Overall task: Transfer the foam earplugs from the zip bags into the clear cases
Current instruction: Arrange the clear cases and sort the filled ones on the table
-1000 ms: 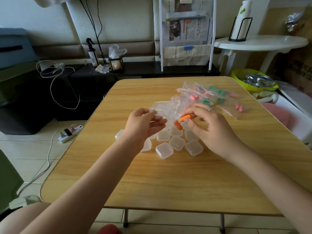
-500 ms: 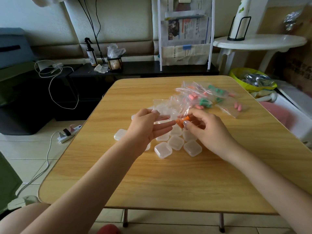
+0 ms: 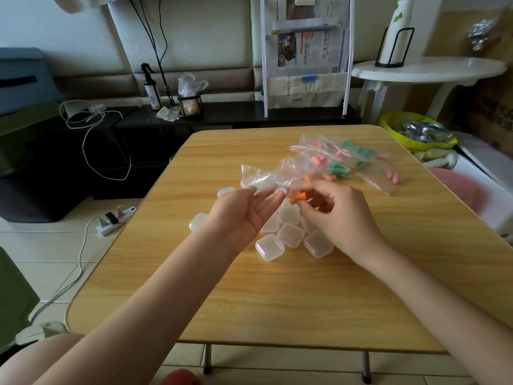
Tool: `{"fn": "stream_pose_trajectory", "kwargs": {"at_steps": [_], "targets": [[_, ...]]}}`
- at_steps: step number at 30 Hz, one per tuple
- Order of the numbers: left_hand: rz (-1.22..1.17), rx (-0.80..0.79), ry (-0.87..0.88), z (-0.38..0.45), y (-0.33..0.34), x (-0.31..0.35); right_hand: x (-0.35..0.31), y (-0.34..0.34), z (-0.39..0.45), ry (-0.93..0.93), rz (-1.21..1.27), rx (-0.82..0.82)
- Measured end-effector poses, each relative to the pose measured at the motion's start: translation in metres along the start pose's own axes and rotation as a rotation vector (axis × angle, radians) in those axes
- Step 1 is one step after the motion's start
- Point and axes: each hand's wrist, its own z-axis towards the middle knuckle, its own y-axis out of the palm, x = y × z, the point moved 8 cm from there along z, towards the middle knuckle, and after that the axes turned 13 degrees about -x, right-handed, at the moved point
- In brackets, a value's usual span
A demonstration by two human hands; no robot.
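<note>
The head view shows the left hand (image 3: 244,215) palm up above the light wooden surface (image 3: 277,295), its fingers nearly straight and touching a crumpled clear plastic zip bag (image 3: 266,179). The right hand (image 3: 336,215) pinches an orange foam earplug (image 3: 299,196) between curled fingers, just beside that bag's mouth. Small square clear plastic cases (image 3: 291,234) lie clustered on the surface under both hands. More zip bags holding pink and green earplugs (image 3: 338,165) lie farther back.
</note>
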Motion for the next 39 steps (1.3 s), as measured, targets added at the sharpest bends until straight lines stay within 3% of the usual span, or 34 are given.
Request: {"fn": "stream_pose_trajectory", "kwargs": {"at_steps": [6, 10, 17, 24, 30, 36, 39], "targets": [[-0.132, -0.066, -0.115, 0.000, 0.004, -0.013, -0.002, 0.007, 0.005, -0.025, 0.166, 0.012], [-0.171, -0.080, -0.118, 0.001, 0.003, -0.012, 0.011, 0.007, 0.007, 0.060, 0.395, 0.040], [-0.096, 0.019, 0.022, 0.015, -0.024, 0.031, 0.034, -0.005, 0.009, 0.178, 0.594, 0.107], [0.395, 0.344, 0.294, 0.040, -0.065, 0.092, 0.052, -0.008, 0.011, 0.236, 0.696, 0.132], [1.030, 0.653, 0.408, 0.056, -0.075, 0.130, 0.059, -0.013, 0.014, 0.259, 0.643, 0.156], [1.228, 0.671, 0.295, 0.072, -0.076, 0.133, 0.068, -0.005, 0.016, 0.307, 0.738, 0.135], [1.511, 0.725, 0.377, 0.053, -0.057, 0.133, 0.066, -0.006, 0.016, 0.312, 0.767, 0.144]]}}
